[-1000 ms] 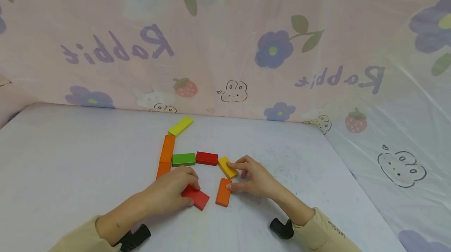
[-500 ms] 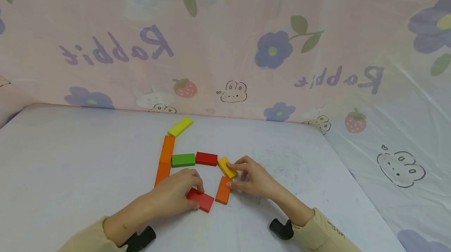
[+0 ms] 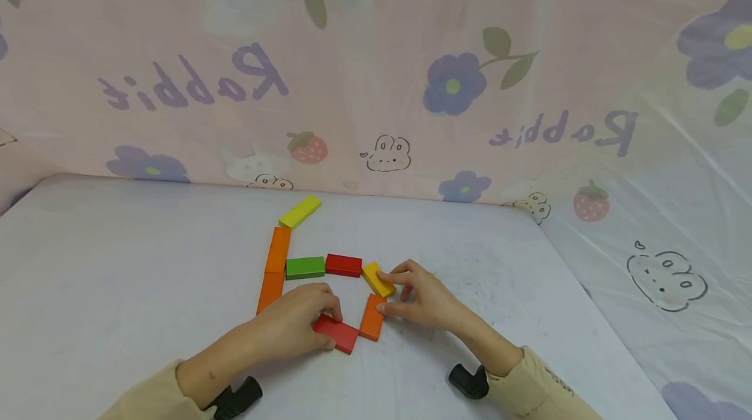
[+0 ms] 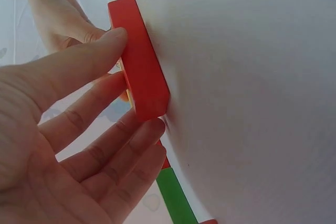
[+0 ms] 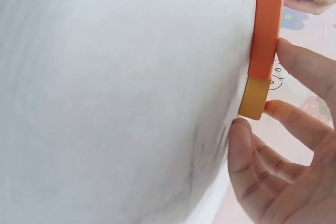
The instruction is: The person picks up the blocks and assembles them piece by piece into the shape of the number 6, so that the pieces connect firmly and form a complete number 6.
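Note:
A red block (image 3: 337,334) lies flat on the white table (image 3: 117,263), and my left hand (image 3: 332,323) pinches it between thumb and fingers. Its right end meets the lower end of an orange block (image 3: 372,319). The left wrist view shows the same red block (image 4: 140,61) with my left hand (image 4: 131,82) gripping it at both long edges. My right hand (image 3: 382,290) rests its fingertips against a yellow block (image 3: 378,279) and the orange block. In the right wrist view, my right hand (image 5: 265,93) touches the orange block (image 5: 266,24) and the yellow block (image 5: 254,98) lying end to end.
A green block (image 3: 305,267) and another red block (image 3: 343,265) continue the row leftwards. Two orange blocks (image 3: 279,249) (image 3: 270,290) run down the left side, with a lime-yellow block (image 3: 300,211) behind. A printed plastic sheet (image 3: 376,80) rises behind the table and drapes at its right.
My left hand has slid the red block to the right until it meets the orange block's lower end. My right hand has stayed on the yellow and orange blocks.

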A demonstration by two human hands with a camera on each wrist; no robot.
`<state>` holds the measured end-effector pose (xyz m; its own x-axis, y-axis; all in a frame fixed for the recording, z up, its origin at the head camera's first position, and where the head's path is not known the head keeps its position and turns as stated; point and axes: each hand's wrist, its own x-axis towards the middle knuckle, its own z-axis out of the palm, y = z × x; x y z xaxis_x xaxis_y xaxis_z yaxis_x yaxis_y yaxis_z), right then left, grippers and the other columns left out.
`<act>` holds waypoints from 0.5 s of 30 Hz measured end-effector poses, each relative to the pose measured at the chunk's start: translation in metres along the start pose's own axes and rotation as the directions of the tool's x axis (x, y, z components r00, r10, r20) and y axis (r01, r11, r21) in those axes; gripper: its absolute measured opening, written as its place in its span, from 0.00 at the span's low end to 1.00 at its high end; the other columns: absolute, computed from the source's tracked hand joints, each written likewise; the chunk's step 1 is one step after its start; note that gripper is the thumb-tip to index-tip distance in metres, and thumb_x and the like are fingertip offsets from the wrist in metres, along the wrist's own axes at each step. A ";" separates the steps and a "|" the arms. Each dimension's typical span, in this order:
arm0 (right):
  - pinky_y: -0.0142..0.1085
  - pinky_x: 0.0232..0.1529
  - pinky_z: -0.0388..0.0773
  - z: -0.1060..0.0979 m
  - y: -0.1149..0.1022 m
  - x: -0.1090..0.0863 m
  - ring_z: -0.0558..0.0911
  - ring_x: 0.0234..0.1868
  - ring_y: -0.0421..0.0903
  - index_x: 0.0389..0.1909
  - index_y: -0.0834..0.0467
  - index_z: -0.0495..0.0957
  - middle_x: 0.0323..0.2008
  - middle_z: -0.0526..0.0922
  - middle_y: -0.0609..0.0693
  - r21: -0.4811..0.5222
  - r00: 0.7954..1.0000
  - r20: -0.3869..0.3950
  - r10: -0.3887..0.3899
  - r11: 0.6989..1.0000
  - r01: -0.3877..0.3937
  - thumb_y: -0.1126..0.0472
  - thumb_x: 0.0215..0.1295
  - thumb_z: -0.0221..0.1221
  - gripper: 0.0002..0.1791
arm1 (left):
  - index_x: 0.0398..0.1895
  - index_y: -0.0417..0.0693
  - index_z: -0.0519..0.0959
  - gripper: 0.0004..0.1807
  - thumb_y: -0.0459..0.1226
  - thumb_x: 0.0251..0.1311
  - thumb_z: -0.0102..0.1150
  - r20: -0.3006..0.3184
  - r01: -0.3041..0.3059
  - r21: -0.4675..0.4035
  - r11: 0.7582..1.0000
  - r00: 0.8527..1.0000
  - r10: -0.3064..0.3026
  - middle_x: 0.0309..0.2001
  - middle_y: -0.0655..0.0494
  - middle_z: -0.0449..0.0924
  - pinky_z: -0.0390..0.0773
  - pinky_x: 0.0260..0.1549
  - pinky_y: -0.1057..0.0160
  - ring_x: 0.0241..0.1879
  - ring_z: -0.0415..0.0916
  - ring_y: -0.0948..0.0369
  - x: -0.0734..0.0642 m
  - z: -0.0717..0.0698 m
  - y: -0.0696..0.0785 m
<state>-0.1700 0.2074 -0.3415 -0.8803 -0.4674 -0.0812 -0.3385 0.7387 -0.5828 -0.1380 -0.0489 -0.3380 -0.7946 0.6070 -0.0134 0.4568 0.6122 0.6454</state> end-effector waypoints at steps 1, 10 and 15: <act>0.28 0.29 0.71 0.000 0.000 0.000 0.74 0.36 0.46 0.62 0.57 0.74 0.48 0.74 0.53 0.002 1.000 0.000 0.000 1.000 0.000 0.52 0.57 0.67 0.32 | 0.34 0.51 0.81 0.12 0.38 0.46 0.73 0.001 0.000 0.000 1.000 1.000 0.000 0.33 0.65 0.72 0.73 0.33 0.67 0.35 0.68 0.64 0.000 0.000 0.000; 0.28 0.28 0.71 0.002 0.001 0.001 0.74 0.33 0.43 0.61 0.56 0.75 0.48 0.74 0.52 0.003 1.000 -0.003 0.010 1.000 -0.010 0.51 0.57 0.67 0.31 | 0.40 0.50 0.82 0.17 0.42 0.47 0.73 0.019 0.016 0.030 0.999 1.000 -0.016 0.38 0.64 0.76 0.78 0.40 0.63 0.41 0.70 0.64 -0.004 -0.001 0.000; 0.28 0.27 0.71 0.001 0.002 0.001 0.73 0.31 0.40 0.61 0.56 0.75 0.47 0.74 0.52 -0.003 1.000 -0.007 0.003 1.000 -0.003 0.50 0.57 0.67 0.31 | 0.44 0.51 0.81 0.15 0.42 0.53 0.69 -0.015 0.055 0.004 0.998 0.998 -0.055 0.45 0.60 0.77 0.77 0.51 0.51 0.49 0.72 0.59 -0.012 -0.013 -0.004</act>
<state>-0.1712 0.2074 -0.3435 -0.8838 -0.4614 -0.0771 -0.3365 0.7417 -0.5802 -0.1353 -0.0656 -0.3309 -0.8244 0.5648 -0.0377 0.4138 0.6468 0.6407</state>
